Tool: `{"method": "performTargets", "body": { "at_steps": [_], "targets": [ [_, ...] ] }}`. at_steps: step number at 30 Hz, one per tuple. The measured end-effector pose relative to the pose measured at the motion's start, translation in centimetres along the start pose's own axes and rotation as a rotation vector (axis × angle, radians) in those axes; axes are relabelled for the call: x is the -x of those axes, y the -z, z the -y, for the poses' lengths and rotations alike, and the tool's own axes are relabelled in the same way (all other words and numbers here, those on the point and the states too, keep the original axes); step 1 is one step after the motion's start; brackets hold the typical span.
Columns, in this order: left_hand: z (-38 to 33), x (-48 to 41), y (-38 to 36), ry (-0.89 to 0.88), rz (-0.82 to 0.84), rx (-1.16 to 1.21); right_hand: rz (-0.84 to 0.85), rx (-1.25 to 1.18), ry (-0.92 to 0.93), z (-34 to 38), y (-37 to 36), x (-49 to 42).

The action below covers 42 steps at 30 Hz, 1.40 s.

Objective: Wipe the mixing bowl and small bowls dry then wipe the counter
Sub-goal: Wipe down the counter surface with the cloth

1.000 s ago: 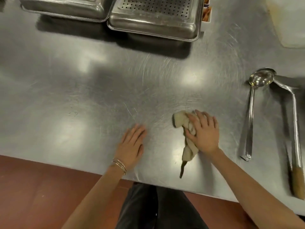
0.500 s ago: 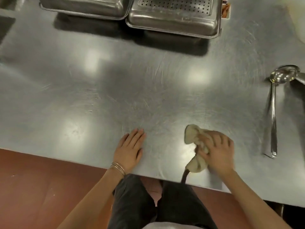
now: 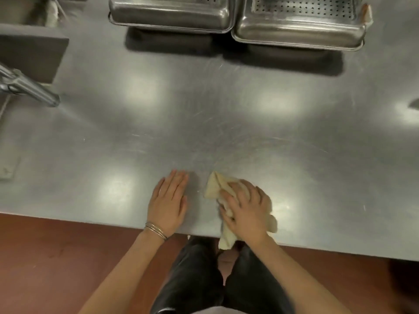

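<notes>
A stainless steel counter fills most of the view. My right hand presses a crumpled beige cloth flat against the counter close to its front edge; one end of the cloth hangs over that edge. My left hand lies flat on the counter just left of the cloth, fingers together, holding nothing, with thin bangles at the wrist. No mixing bowl or small bowls are in view.
Two upturned steel pans stand at the back: a plain one and a perforated one. A faucet spout and a sink opening are at the left. Red-brown floor lies below the counter's front edge.
My right hand has slid the cloth leftward along the front edge, closer to my left hand. The view has shifted left: the ladle has left the frame and the faucet has appeared.
</notes>
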<state>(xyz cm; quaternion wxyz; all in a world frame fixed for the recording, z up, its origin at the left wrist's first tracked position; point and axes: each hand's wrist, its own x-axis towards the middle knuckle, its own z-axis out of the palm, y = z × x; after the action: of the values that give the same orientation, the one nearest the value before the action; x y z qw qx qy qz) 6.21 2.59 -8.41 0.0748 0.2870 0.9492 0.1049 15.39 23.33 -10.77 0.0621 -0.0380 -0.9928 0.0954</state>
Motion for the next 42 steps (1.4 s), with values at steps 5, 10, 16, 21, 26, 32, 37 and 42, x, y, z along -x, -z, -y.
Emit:
{"method": "performTargets", "body": {
  "at_steps": [5, 10, 16, 21, 26, 32, 37, 42],
  "targets": [
    [4.7, 0.5, 1.0, 0.072, 0.002, 0.005, -0.055, 0.201, -0.025, -5.4, -0.1, -4.7],
    [8.7, -1.7, 1.1, 0.163, -0.008, -0.028, -0.013, 0.087, -0.594, -4.8, 0.5, -19.8],
    [12.1, -4.6, 2.1, 0.167, -0.011, -0.066, -0.051, 0.041, -0.041, 6.1, -3.0, -18.0],
    [12.8, -4.4, 1.7, 0.16, 0.009, -0.032, -0.049, -0.019, 0.642, 0.0, -1.5, -13.4],
    [12.7, -2.9, 1.7, 0.174, -0.038, -0.002, -0.11, 0.107, -0.021, -1.4, -1.5, -20.4],
    [13.7, -2.1, 2.2, 0.226, -0.057, 0.011, -0.014, -0.043, 0.167, 14.5, -3.7, -11.3],
    [14.0, -4.3, 2.8, 0.178, -0.046, 0.016, 0.022, -0.019, 0.498, 7.3, -2.8, -9.4],
    [12.9, -8.2, 2.6, 0.08, -0.037, -0.001, -0.071, 0.13, -0.125, -3.4, -0.7, -20.8]
  ]
}}
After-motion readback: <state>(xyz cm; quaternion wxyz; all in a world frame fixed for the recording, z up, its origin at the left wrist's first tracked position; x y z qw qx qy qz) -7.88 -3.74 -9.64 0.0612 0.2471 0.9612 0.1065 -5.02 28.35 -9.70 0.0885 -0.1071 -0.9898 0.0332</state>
